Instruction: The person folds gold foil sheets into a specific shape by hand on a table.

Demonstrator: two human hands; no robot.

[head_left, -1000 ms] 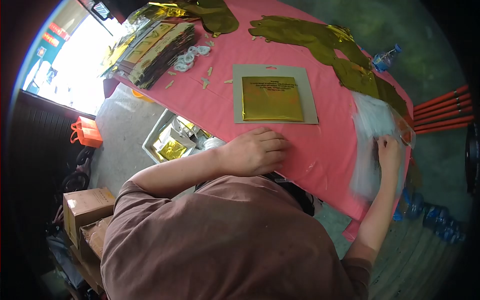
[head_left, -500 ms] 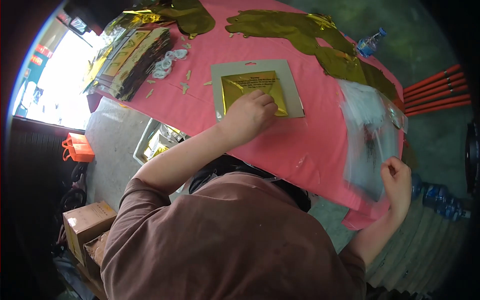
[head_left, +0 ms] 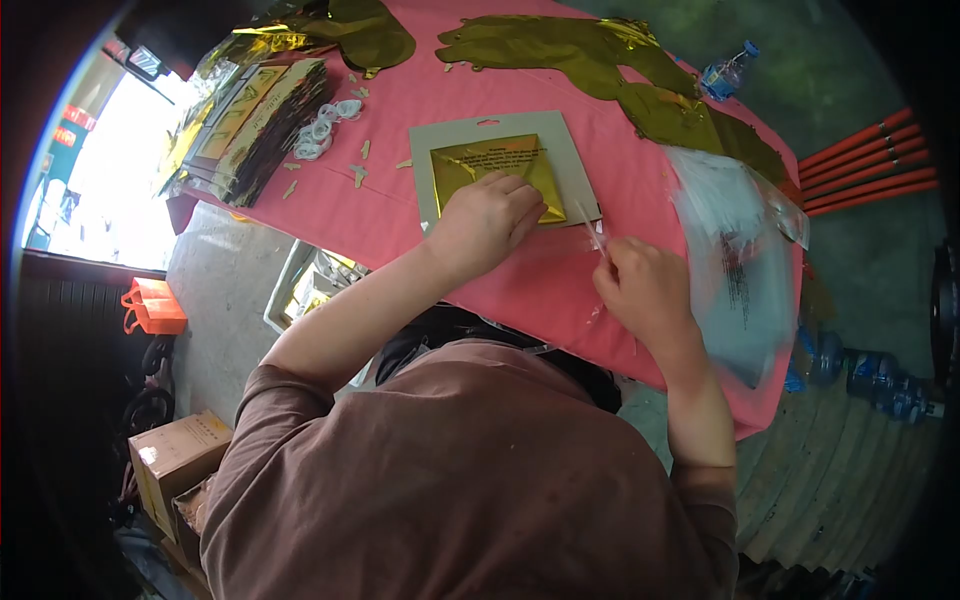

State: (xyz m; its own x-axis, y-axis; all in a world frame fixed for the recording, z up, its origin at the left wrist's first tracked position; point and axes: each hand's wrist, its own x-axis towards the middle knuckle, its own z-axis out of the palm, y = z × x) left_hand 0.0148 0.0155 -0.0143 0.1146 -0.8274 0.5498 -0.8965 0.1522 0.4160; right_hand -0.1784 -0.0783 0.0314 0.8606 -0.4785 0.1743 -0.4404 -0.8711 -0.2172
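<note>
A folded gold foil balloon (head_left: 470,160) with printed text lies on a grey backing card (head_left: 575,150) that has a hang hole at its top. My left hand (head_left: 488,222) is closed over the lower part of the foil, fingertips curled down at its edge. My right hand (head_left: 648,290) is closed just off the card's lower right corner. From its fingers a thin, translucent, straw-like strip (head_left: 592,225) sticks up towards the card. What my left fingertips pinch, if anything, is hidden.
A pink cloth (head_left: 540,280) covers the table. Clear plastic bags (head_left: 740,300) lie at right, flat gold foil balloons (head_left: 540,45) along the back. White ribbon coils (head_left: 318,135), small pale pieces (head_left: 358,176) and stacked packages (head_left: 260,125) are at left. A bottle (head_left: 728,72) stands at the far edge.
My right hand has come left from the plastic bags to beside the card, now with the thin strip in its fingers. My left hand stays on the foil.
</note>
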